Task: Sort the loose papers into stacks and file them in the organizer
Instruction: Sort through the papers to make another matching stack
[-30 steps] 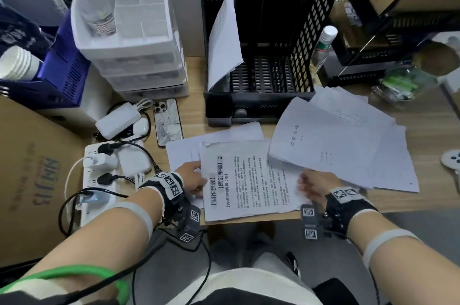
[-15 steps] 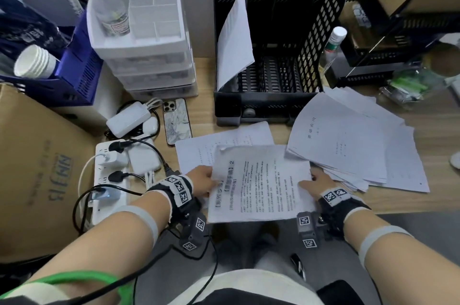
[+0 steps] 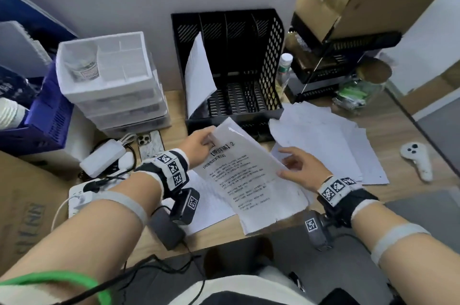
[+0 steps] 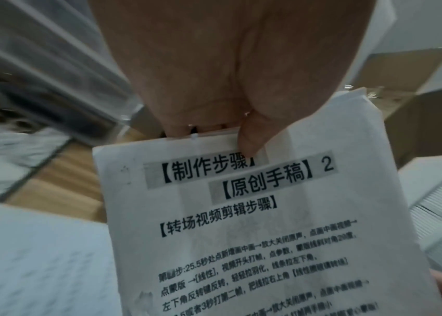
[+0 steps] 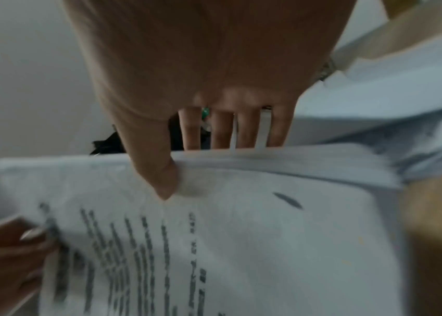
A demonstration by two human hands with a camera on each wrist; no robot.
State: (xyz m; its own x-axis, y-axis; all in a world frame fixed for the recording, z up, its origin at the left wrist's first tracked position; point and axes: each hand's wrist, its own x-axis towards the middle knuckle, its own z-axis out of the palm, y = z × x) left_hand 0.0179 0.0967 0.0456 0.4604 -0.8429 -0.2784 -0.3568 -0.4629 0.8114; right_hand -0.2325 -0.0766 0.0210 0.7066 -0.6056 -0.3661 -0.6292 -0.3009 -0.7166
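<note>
Head view: left hand (image 3: 199, 146) pinches the top edge of a printed paper stack (image 3: 251, 185), right hand (image 3: 297, 167) grips its right edge, lifted off the surface just before the black organizer (image 3: 271, 60). Likely mid-filing; next, tip it upright into an empty slot. Leftmost slot holds one sheet (image 3: 199, 75); loose papers (image 3: 331, 140) remain at right.

Papers (image 3: 251, 180): white, black print, grey title bands. Organizer (image 3: 270, 60): black mesh. Worktop (image 3: 410, 135): pale woodgrain. Drawers (image 3: 112, 95): white.
</note>
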